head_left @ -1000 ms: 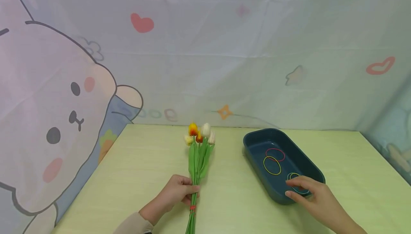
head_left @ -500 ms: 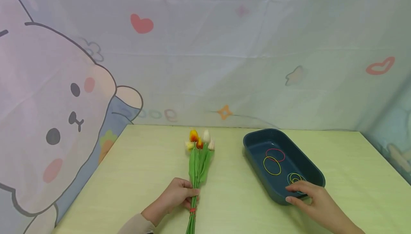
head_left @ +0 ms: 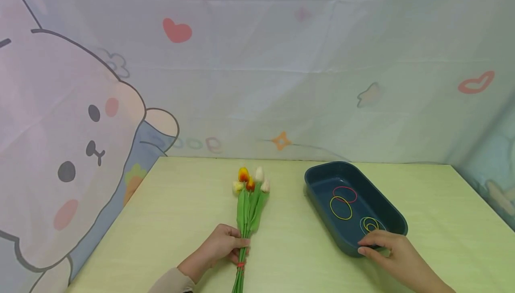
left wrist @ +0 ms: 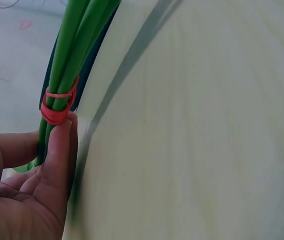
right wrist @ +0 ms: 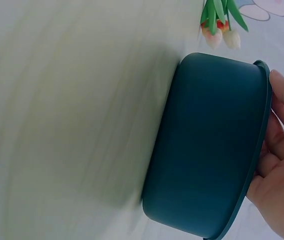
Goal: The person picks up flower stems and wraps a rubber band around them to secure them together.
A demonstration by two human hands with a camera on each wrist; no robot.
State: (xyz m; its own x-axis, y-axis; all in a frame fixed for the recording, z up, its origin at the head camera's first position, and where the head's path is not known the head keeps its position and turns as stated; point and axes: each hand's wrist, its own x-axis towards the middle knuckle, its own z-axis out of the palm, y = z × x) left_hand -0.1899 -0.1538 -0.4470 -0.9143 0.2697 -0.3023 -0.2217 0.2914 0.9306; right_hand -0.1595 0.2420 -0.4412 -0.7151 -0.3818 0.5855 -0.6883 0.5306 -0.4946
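Observation:
My left hand grips the green stems of a bunch of tulips, with orange, yellow and white blooms. A red rubber band is wound round the stems close to the fingers, seen in the left wrist view. My right hand is at the near end of a dark blue tray, thumb and index finger close together by its rim. In the right wrist view the fingertips pass behind the rim; I cannot tell whether they pinch anything. Small yellow and light blue rubber bands lie just beyond them.
Farther up the tray floor, a yellow rubber band overlaps a pink one. The pale table ends at a printed cloth backdrop standing behind it.
The tulip heads have come down and nearer to me, with the left hand dipping slightly. My right hand has moved a little toward the tray's near rim, its thumb and index finger drawing together.

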